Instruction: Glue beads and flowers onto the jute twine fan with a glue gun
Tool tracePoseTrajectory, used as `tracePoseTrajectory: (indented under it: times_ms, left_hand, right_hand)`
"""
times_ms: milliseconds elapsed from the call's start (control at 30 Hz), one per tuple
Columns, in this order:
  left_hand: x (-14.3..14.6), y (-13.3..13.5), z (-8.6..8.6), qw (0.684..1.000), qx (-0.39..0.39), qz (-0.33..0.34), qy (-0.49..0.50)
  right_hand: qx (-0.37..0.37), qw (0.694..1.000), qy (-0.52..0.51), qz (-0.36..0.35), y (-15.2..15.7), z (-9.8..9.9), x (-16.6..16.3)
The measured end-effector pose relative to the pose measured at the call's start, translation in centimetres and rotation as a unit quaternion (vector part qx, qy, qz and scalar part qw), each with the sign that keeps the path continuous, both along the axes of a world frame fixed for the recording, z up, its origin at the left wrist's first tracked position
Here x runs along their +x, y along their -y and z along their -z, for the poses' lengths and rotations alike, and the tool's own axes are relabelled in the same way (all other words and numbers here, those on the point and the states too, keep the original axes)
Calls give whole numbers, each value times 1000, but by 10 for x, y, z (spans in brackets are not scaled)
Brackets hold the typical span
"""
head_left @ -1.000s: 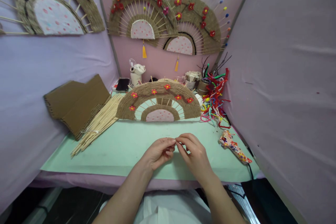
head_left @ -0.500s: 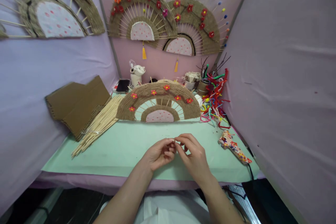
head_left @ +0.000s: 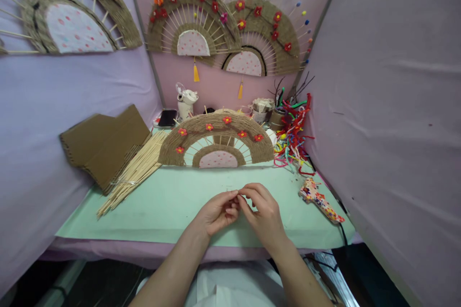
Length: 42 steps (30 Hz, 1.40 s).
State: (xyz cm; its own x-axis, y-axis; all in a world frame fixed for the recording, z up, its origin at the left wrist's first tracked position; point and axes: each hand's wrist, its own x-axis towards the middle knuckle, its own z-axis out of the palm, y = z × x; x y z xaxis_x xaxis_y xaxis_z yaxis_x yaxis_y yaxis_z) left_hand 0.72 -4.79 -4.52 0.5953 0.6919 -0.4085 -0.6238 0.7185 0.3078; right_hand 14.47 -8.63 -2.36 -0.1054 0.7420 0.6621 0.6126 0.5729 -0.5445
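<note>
My left hand (head_left: 221, 211) and my right hand (head_left: 262, 210) meet over the front middle of the green tabletop, their fingertips pinched together. Whatever is between the fingertips is too small or too hidden to make out. Beyond them a twine-wrapped fan (head_left: 248, 146) with red flowers and a pink dotted half-circle stands upright on the table. To the right lies a flower-patterned glue gun (head_left: 320, 201) with a black cord.
A bundle of thin sticks (head_left: 131, 172) and folded cardboard (head_left: 104, 141) lie at the left. Tangled pipe cleaners (head_left: 295, 129) heap at the back right. A phone (head_left: 167, 118) and a white figurine (head_left: 186, 101) stand behind. Finished fans (head_left: 194, 14) hang on the pink back wall.
My two hands keep their fingertips together with hardly any movement. The whole view has shifted very slightly, and things on the table stay where they were.
</note>
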Motion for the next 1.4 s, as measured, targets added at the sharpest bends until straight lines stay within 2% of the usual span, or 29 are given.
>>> tracePoseTrajectory:
  times_ms: [367, 633, 733, 800, 833, 867, 967, 1067, 1167, 1267, 1400]
  left_hand:
    - [-2, 0, 3, 998, 58, 27, -16]
    - [0, 0, -2, 997, 62, 18, -39]
    - [-1, -1, -6, 998, 44, 19, -28]
    - [-3, -3, -9, 999, 28, 11, -19]
    - [-4, -4, -10, 1000, 22, 3, -15]
    - [-5, -4, -12, 1000, 17, -4, -13]
    - [-8, -6, -15, 1000, 5, -21, -7]
    - [-10, -6, -18, 999, -3, -32, -10]
    - [-11, -7, -22, 999, -7, -39, -18]
    - [-12, -8, -25, 999, -4, -47, -21]
    - [-13, -10, -27, 998, 0, -63, -28]
  right_hand:
    - [-13, 999, 16, -26, 1, -4, 8]
    - [-21, 999, 26, -22, 2, -8, 10]
    - [-24, 999, 30, 22, 2, -12, 39]
    - [-45, 990, 65, 114, 4, -14, 74]
    - [-83, 975, 110, 176, 5, -14, 94]
    - [-138, 947, 168, 237, 7, -13, 115]
    - [-205, 904, 211, 311, 14, -4, 166]
    - [-262, 871, 236, 342, 15, 14, 190]
    - [-299, 854, 237, 354, 11, 31, 195]
    - [-311, 857, 226, 343, 6, 39, 194]
    - [-300, 879, 206, 307, 3, 37, 193]
